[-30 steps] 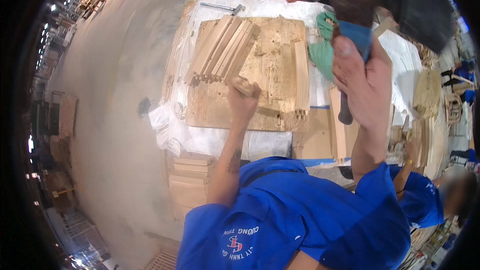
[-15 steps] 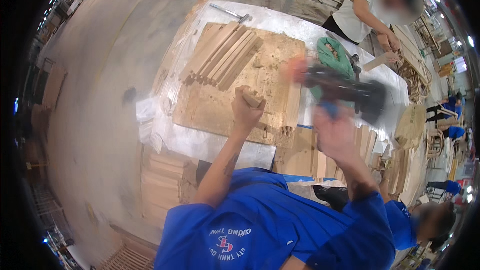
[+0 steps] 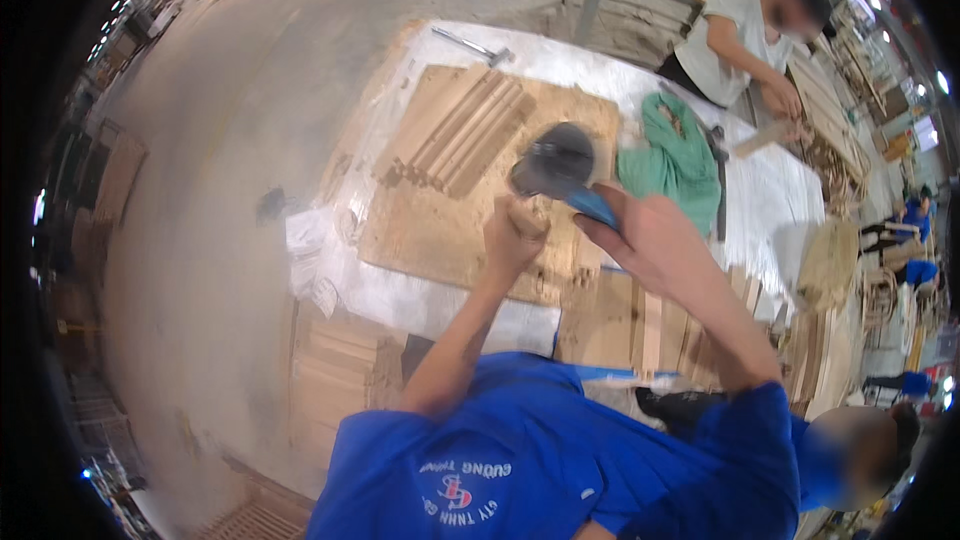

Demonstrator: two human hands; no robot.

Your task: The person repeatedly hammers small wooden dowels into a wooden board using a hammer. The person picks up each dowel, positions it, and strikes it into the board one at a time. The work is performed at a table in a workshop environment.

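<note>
In my right hand (image 3: 655,240) is a mallet (image 3: 560,160) with a blue handle and a thick black head. Its round face is turned up towards me, and the head sits just above and beside my left hand. My left hand (image 3: 513,237) is closed round a short end of a wooden strip (image 3: 530,223), over the worn wooden board (image 3: 400,240). The mallet partly covers that strip, so whether the two touch I cannot tell. A stack of wooden strips (image 3: 465,130) lies on the board, left of the mallet.
A claw-type hammer (image 3: 475,45) lies at the table's far edge. A green cloth bag (image 3: 670,170) sits right of the board. More wood pieces (image 3: 650,325) are stacked nearer me. A person in a white shirt (image 3: 725,45) works across the table; another (image 3: 840,460) is close at my right.
My right hand has swung the mallet left and down from over the green bag to beside my left hand. The left hand keeps hold of the strip.
</note>
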